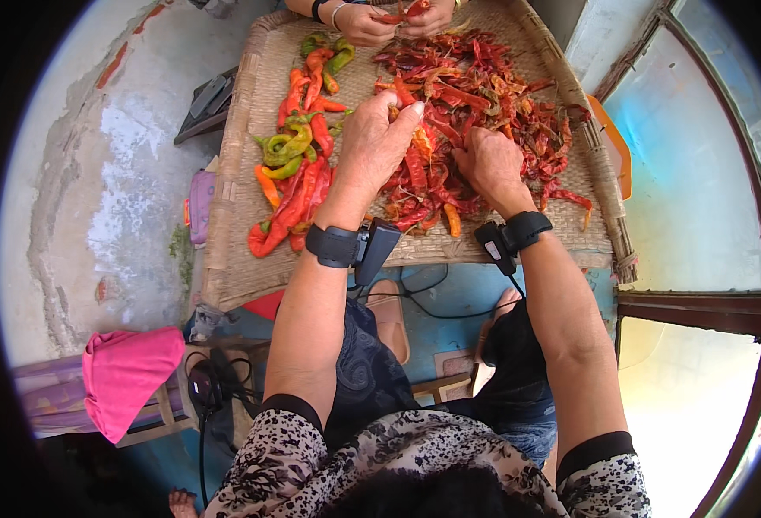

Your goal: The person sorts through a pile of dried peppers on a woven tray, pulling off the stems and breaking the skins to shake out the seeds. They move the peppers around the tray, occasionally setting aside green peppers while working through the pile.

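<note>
A heap of dried red chili peppers [518,104] covers the right and middle of a woven tray [251,78]. My left hand [372,147] is over the heap's left edge, thumb and fingers closed on a chili pepper that shows in part at the fingertips. Further right, my right hand [491,164] reaches into the heap with curled fingers. Its fingertips are hidden, so what they grip cannot be made out. Along the tray's left side lie plumper fresh red peppers [298,203] and green peppers [287,147].
Across the tray, another person's hands [397,22] hold a red pepper. A raised rim borders the tray. Glass window panes [691,164] stand at right, a rough wall [95,173] at left. A pink cloth [130,375] hangs at lower left. Black cables [423,293] run below the tray.
</note>
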A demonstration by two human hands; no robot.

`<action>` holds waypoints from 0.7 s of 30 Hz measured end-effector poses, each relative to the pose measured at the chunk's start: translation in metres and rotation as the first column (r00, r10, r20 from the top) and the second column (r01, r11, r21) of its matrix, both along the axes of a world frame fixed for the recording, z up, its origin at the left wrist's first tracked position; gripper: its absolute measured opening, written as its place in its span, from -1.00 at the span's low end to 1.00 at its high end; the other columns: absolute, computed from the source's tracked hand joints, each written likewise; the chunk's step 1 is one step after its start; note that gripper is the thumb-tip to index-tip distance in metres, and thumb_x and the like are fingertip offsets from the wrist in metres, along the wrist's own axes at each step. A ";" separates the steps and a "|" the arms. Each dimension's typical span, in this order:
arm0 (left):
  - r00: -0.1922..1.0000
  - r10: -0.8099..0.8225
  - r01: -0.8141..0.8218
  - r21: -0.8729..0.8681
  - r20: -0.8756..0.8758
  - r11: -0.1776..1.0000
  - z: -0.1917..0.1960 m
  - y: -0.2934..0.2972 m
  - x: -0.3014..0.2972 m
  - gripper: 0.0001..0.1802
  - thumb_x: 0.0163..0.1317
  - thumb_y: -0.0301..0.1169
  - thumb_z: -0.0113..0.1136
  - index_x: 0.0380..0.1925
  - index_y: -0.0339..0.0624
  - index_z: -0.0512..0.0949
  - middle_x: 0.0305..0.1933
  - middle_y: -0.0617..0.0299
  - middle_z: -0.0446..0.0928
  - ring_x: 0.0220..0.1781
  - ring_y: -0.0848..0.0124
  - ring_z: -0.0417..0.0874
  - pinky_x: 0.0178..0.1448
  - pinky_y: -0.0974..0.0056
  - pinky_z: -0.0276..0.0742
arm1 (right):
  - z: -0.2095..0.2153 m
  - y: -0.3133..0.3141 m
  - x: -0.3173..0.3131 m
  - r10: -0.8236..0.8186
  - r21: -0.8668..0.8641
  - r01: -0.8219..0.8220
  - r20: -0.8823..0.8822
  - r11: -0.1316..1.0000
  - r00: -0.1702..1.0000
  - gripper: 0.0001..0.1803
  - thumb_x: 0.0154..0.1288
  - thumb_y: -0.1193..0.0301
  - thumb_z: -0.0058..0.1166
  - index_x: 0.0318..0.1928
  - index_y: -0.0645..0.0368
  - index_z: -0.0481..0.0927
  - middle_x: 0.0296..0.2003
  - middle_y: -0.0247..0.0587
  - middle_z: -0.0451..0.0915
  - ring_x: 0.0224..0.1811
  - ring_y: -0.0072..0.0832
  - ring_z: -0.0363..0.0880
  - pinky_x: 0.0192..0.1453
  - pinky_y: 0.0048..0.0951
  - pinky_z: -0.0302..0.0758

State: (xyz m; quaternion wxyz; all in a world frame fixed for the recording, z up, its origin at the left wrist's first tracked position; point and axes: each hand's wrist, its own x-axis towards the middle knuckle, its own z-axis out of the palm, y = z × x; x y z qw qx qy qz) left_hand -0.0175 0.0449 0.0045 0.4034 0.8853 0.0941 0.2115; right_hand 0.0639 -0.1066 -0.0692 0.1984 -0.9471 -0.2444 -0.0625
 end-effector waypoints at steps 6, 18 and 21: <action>0.998 0.000 -0.003 -0.045 -0.059 0.999 0.007 0.001 -0.005 -0.65 0.19 -0.18 0.11 -0.45 -0.33 0.48 -0.62 0.06 0.46 -0.57 0.31 0.46 -0.42 0.18 0.36 | 0.010 -0.014 0.012 0.073 0.295 -0.028 -0.143 0.955 0.987 -0.76 0.08 0.30 0.11 -0.41 0.25 0.55 -0.50 0.02 0.58 -0.43 -0.19 0.61 -0.34 -0.23 0.52; 0.985 -0.172 0.173 0.047 -0.010 0.984 -0.011 0.001 -0.003 -0.66 0.23 -0.16 0.10 -0.38 -0.27 0.50 -0.51 0.30 0.52 -0.48 0.57 0.54 -0.44 0.42 0.45 | 0.017 -0.127 0.072 0.640 0.896 0.434 -0.282 -0.090 0.715 -0.88 0.33 0.44 -0.03 -0.23 0.25 0.47 -0.41 -0.32 0.56 -0.49 -0.65 0.39 -0.43 -0.67 0.32; 0.969 -0.219 0.220 -0.005 -0.112 0.976 0.025 -0.012 -0.013 -0.68 0.21 -0.24 0.08 -0.51 -0.30 0.43 -0.53 0.20 0.47 -0.47 0.44 0.46 -0.36 0.30 0.37 | 0.020 -0.144 0.081 0.658 0.860 0.491 -0.291 -0.137 0.695 -0.77 0.40 0.33 -0.11 -0.17 0.27 0.43 -0.37 -0.21 0.55 -0.40 -0.56 0.47 -0.34 -0.59 0.44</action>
